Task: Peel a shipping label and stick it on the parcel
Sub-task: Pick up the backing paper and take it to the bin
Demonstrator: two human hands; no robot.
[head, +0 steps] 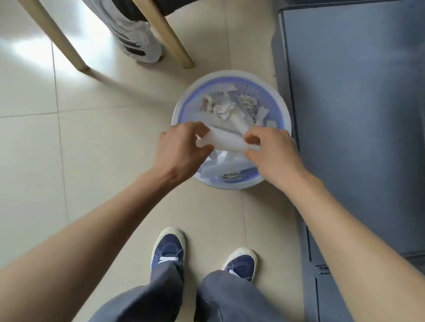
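Observation:
I stand over a round white and blue waste bin (184, 105) on the tiled floor. Both hands hold a white, curled strip of backing paper (225, 142) above the bin's near half. My left hand (182, 147) pinches its left end. My right hand (271, 154) pinches its right end. The strip bends between them like a loose roll. No parcel and no label sheet are in view. Crumpled white paper scraps (229, 104) fill the bin under the strip.
A grey cabinet (367, 116) stands just right of the bin. Wooden table legs (152, 10) and another person's white sneaker (122, 22) are at the upper left. My blue shoes (170, 246) stand on beige floor tiles (7, 168).

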